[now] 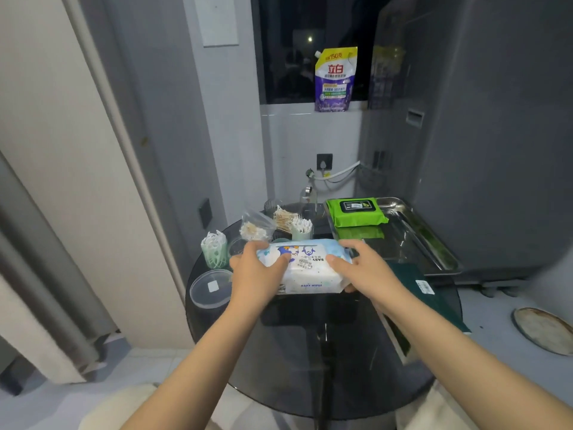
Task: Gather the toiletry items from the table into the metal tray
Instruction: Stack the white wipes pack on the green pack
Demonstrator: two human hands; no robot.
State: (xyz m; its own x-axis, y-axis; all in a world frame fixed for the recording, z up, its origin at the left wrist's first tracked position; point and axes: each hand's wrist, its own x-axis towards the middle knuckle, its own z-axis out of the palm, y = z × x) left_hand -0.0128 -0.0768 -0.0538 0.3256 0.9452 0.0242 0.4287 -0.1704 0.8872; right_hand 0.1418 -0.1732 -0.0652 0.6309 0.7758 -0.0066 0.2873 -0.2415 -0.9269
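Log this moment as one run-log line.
both hands hold baby wipes pack above table | green wipes pack in metal tray

Glossy plastic wipes pack [305, 266], polished metal tray [434, 237], smooth dark glass table [310, 352]

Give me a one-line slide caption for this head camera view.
Both hands, left and right, hold a baby wipes pack above the glass table; green wipes pack in the metal tray.

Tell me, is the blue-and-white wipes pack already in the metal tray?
No, both hands hold the wipes pack above the table; only the green pack lies in the metal tray.
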